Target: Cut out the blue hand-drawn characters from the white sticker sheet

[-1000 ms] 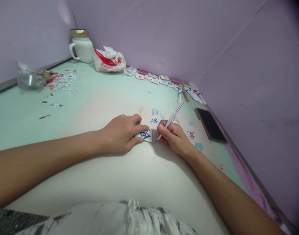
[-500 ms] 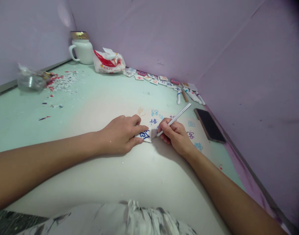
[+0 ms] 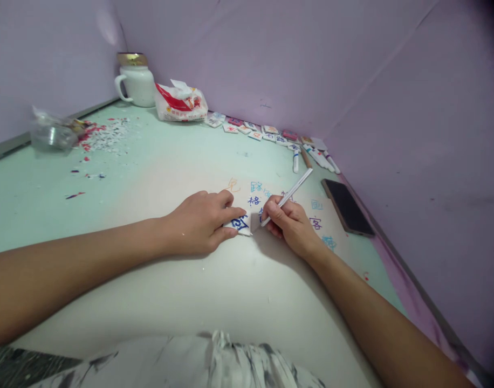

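My left hand (image 3: 202, 221) rests on the table, thumb and fingers closed on a small flat white block (image 3: 242, 230) that bears a blue written character. Part of the block is hidden under the fingers. In my right hand (image 3: 291, 223) is a slim silver craft knife (image 3: 297, 186), held like a pen with its handle slanting up and to the right. Its broad blade (image 3: 255, 222) points down beside the block's right end. Whether blade and block touch, I cannot tell. Handwritten coloured characters (image 3: 254, 201) are on the tabletop just beyond my hands.
A white lidded mug (image 3: 137, 86), a tissue pack (image 3: 181, 102) and several character-marked blocks (image 3: 268, 137) line the back. Markers (image 3: 317, 157) and a phone (image 3: 347, 207) lie at right. White and red shavings (image 3: 107, 134) sit beside a clear plastic bag (image 3: 55, 132) at left.
The knife has shifted slightly right, its handle tip a little lower and its blade slightly off the block's end. My left hand and the block stay in place.
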{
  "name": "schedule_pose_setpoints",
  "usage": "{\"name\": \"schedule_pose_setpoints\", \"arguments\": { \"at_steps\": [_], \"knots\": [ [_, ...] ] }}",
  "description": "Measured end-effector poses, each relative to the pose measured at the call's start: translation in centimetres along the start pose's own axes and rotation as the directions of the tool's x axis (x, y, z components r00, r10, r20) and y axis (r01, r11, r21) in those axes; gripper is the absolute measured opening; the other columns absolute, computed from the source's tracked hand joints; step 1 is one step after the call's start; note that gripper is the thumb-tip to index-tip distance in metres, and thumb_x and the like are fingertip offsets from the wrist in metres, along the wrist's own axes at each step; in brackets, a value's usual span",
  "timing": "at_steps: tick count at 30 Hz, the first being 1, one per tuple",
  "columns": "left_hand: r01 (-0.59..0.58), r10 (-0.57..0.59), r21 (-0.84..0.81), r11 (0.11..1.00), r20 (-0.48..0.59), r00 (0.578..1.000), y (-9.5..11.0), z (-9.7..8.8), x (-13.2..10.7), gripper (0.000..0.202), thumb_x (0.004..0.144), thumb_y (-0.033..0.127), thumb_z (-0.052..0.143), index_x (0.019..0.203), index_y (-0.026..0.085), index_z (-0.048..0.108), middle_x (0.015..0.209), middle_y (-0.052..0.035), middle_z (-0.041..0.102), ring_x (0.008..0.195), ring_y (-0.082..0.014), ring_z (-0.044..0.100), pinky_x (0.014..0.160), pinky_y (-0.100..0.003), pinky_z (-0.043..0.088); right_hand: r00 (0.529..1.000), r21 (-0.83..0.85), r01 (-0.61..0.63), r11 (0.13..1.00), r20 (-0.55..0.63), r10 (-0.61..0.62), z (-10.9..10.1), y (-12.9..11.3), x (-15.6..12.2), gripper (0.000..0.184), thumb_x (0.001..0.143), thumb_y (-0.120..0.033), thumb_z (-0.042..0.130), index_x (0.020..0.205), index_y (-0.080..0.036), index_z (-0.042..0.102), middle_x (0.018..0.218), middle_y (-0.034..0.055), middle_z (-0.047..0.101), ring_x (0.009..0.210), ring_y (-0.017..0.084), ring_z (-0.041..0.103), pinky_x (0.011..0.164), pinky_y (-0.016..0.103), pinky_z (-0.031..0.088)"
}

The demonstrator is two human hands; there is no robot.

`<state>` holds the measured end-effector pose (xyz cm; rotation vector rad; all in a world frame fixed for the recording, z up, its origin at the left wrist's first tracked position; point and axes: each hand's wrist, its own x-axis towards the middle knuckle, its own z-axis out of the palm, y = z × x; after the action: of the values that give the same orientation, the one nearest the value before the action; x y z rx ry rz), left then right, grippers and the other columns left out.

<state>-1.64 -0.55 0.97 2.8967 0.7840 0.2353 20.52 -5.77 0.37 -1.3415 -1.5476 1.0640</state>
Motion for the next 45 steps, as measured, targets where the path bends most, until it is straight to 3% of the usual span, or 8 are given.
{"name": "schedule_pose_setpoints", "arguments": {
  "at_steps": [6, 18, 23, 27, 45],
  "knots": [
    [-0.013, 0.013, -0.007, 1.000, -0.011, 1.000, -0.06, 0.13, 0.03, 0.040, 0.097, 0.038, 0.047, 0.131, 0.025, 0.063, 0.112, -0.0104, 0.061, 0.084, -0.0239, 0.062, 0.077, -0.040, 0.048, 1.000, -0.024, -0.005, 1.000, -0.007, 0.005, 0.09, -0.14, -0.06, 0.053, 0.083, -0.072, 0.057, 0.071, -0.020, 0.056, 0.057, -0.0033, 0.049, 0.047, 0.009, 0.041, 0.045, 0.025, 0.030],
    [-0.008, 0.008, -0.011, 1.000, 0.011, 1.000, 0.06, -0.06, -0.04, 0.041, 0.097, 0.038, 0.047, 0.132, 0.024, 0.063, 0.112, -0.0107, 0.061, 0.086, -0.0242, 0.062, 0.078, -0.040, 0.048, 0.999, -0.024, -0.002, 1.000, 0.037, 0.002, -0.06, -0.11, -0.01, 0.057, 0.082, -0.075, 0.056, 0.066, -0.020, 0.053, 0.051, -0.0053, 0.044, 0.045, 0.009, 0.037, 0.045, 0.025, 0.026],
    [-0.005, 0.006, -0.010, 1.000, 0.010, 1.000, -0.04, 0.07, 0.02, 0.041, 0.097, 0.039, 0.046, 0.132, 0.025, 0.062, 0.113, -0.0105, 0.061, 0.086, -0.0246, 0.062, 0.078, -0.041, 0.048, 1.000, 0.062, 0.007, 0.998, -0.017, -0.006, -0.06, 0.09, -0.02, 0.055, 0.082, -0.073, 0.059, 0.069, -0.020, 0.056, 0.054, -0.0048, 0.046, 0.044, 0.009, 0.038, 0.044, 0.025, 0.027],
    [-0.010, 0.010, -0.008, 1.000, 0.007, 1.000, -0.09, 0.15, -0.01, 0.040, 0.097, 0.039, 0.047, 0.132, 0.026, 0.062, 0.112, -0.0098, 0.060, 0.085, -0.0243, 0.062, 0.077, -0.040, 0.047, 1.000, 0.035, 0.010, 0.999, -0.017, -0.009, 0.05, 0.03, 0.00, 0.056, 0.081, -0.073, 0.061, 0.070, -0.018, 0.058, 0.055, -0.0039, 0.048, 0.045, 0.009, 0.041, 0.044, 0.025, 0.029],
    [-0.015, 0.015, 0.006, 1.000, 0.036, 0.999, 0.21, -0.17, 0.03, 0.040, 0.097, 0.038, 0.047, 0.133, 0.027, 0.061, 0.114, -0.0097, 0.060, 0.090, -0.0252, 0.062, 0.079, -0.041, 0.047, 1.000, 0.061, -0.006, 0.998, 0.030, 0.004, 0.16, -0.07, 0.16, 0.059, 0.078, -0.077, 0.061, 0.064, -0.021, 0.050, 0.050, -0.0065, 0.044, 0.044, 0.008, 0.036, 0.044, 0.025, 0.024]
  ]
}}
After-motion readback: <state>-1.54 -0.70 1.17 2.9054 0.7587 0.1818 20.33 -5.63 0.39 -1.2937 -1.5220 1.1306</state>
